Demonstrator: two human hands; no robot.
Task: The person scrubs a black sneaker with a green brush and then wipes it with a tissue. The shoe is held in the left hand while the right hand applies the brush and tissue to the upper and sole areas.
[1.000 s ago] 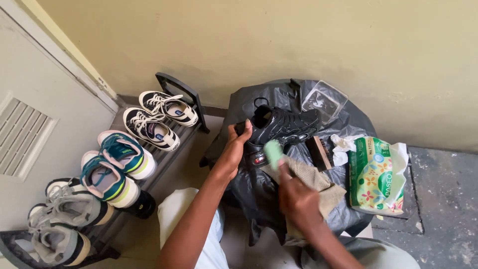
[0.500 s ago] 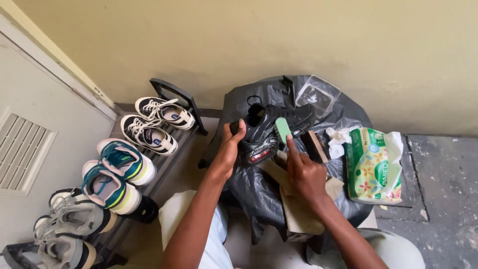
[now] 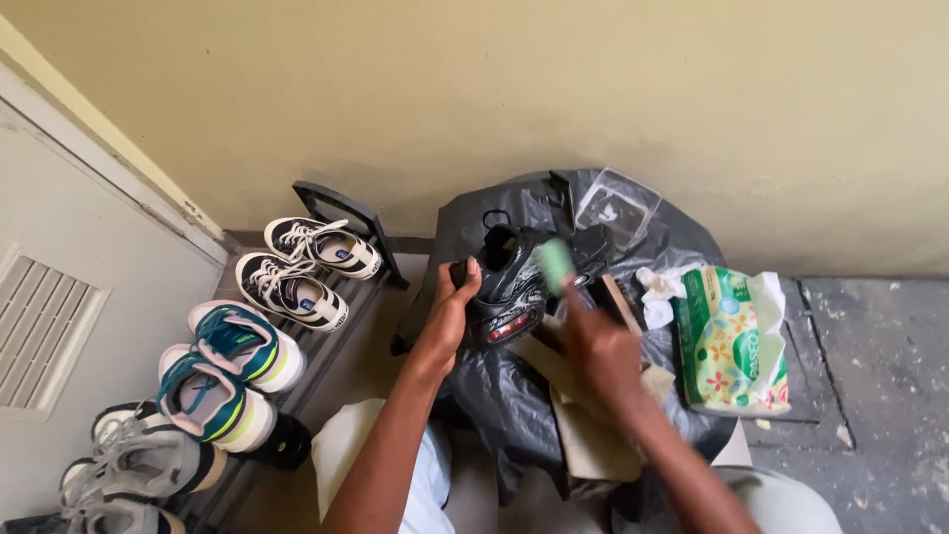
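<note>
1. Head view: the black shoe (image 3: 524,282) lies on a black plastic sheet (image 3: 494,396) spread over the floor, its long axis running left to right, heel end toward the left hand (image 3: 453,307).
2. Left hand fingers (image 3: 463,272) are curled around the heel end, gripping it.
3. The right hand (image 3: 598,351) sits just below and right of the shoe, blurred; its fingers appear pinched on a pale green brush (image 3: 554,265) resting against the shoe's upper.
4. Both hands are at the shoe; the left touches it directly.
5. A green tissue pack (image 3: 733,341) lies well to the right.
</note>
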